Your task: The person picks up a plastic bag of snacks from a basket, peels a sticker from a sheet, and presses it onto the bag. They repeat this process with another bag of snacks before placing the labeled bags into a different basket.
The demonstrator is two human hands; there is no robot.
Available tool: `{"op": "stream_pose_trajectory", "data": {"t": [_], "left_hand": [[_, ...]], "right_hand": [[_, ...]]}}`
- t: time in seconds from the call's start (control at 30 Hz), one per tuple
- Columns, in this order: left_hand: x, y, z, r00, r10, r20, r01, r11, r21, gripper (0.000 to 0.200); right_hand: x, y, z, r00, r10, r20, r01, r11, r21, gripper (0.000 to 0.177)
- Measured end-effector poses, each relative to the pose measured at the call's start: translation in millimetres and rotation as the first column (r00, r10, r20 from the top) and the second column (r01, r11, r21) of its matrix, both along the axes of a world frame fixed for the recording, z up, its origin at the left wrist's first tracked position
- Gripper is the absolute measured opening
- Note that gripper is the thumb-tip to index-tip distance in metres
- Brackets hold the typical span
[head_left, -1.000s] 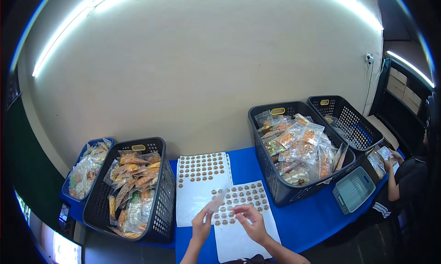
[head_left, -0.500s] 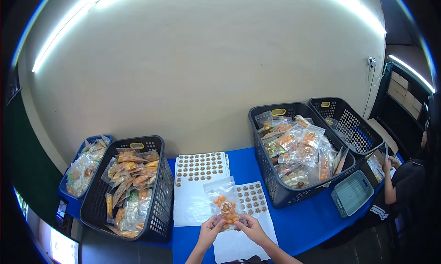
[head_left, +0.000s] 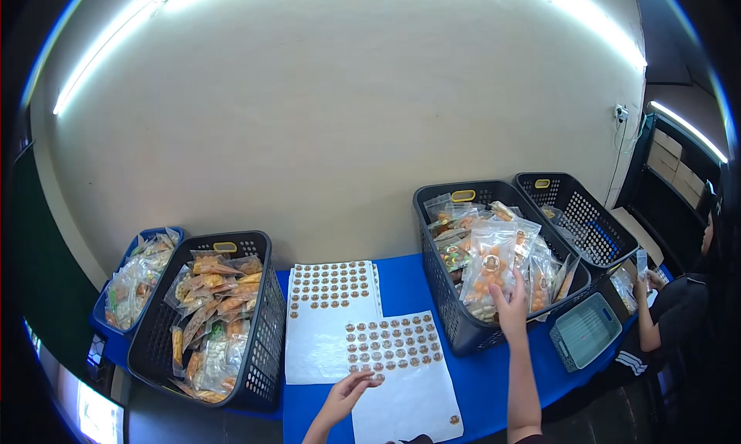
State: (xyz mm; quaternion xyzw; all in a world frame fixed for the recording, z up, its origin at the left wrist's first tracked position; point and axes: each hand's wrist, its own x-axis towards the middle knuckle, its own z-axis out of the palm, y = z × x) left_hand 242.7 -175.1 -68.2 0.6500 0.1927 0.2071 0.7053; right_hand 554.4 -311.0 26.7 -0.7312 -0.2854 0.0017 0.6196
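My right hand [head_left: 509, 311] holds a clear zip bag of round orange snacks [head_left: 492, 262] by its lower right edge, with a round brown sticker on its front. The bag is over the heaped bags in the large dark basket [head_left: 471, 334]. Low over the white sticker sheet [head_left: 405, 413], my left hand [head_left: 345, 398] has its fingers stretched out, thumb and forefinger slightly apart. Its fingertips are right at a round brown sticker [head_left: 378, 377] below the lowest full row. A second sticker sheet [head_left: 312, 344] lies partly under the first.
To the left stand a dark basket [head_left: 266, 359] of snack bags and a blue basket [head_left: 99, 311] of more bags. A dark basket [head_left: 602, 205] and a small grey-green basket [head_left: 587, 332] are at the right. A person [head_left: 671, 313] works at the far right. Blue cloth [head_left: 486, 382] covers the table.
The bag of orange snacks has moved from between both hands to over the right basket, in my right hand. My left hand has let go of it and moved left to the stickers.
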Motion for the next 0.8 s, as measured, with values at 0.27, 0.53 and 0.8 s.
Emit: {"op": "stream_pose_trajectory", "data": {"t": [0.27, 0.53, 0.8], "left_hand": [[-63, 23, 6, 0.952, 0.305, -0.031, -0.301, 0.949, 0.091, 0.022], [-95, 41, 71, 0.884, 0.456, 0.098, -0.464, 0.840, 0.280, 0.021], [-116, 100, 110, 0.861, 0.502, 0.078, -0.462, 0.709, 0.532, 0.023]], "right_hand": [[44, 4, -23, 0.822, -0.023, 0.569, 0.248, 0.915, -0.320, 0.037], [29, 19, -34, 0.796, 0.197, 0.572, 0.164, 0.840, -0.517, 0.039], [-40, 6, -47, 0.957, 0.044, 0.286, -0.097, 0.980, 0.175, 0.011]]}}
